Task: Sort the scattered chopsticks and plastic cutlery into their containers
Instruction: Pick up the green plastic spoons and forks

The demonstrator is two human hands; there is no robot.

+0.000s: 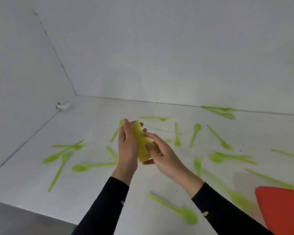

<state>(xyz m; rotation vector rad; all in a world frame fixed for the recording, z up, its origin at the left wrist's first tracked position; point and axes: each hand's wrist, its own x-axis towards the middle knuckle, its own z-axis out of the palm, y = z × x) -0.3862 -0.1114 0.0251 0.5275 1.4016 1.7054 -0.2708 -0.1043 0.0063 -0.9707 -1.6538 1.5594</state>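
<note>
Mid-frame, our left hand [127, 150] and right hand [163, 155] both wrap round a yellow-green bundle [141, 141], likely to keep it tidy. Green cutlery [81, 167] covers the bench [91, 192].

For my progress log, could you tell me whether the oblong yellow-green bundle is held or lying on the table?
Held: left hand and right hand both grip the oblong yellow-green bundle.

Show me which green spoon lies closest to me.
The green spoon lying between the left sleeve and the right sleeve, bowl toward the lower right. All other pieces sit farther up the table.
</note>
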